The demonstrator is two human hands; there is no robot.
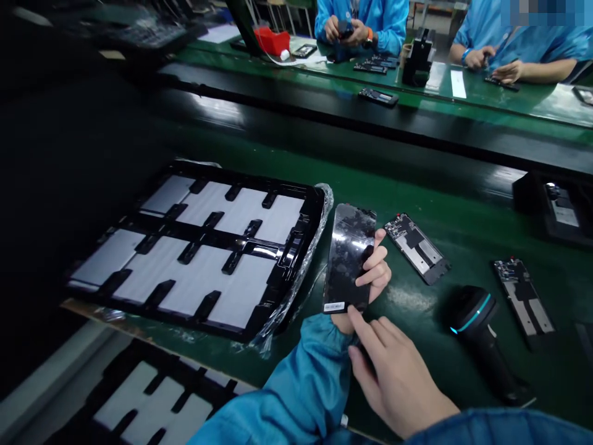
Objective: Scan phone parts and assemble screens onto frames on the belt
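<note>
The right hand, thumb apart from its fingers, rests an index fingertip at the lower edge of a dark panel, near its white label. The left hand grips the panel, fingers curled round its right side, between a black tray and an opened phone, with co-workers beyond.

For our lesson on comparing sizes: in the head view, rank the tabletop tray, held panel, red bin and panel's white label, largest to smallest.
Tabletop tray
Held panel
Red bin (farther off, so true size unsure)
White label
</note>
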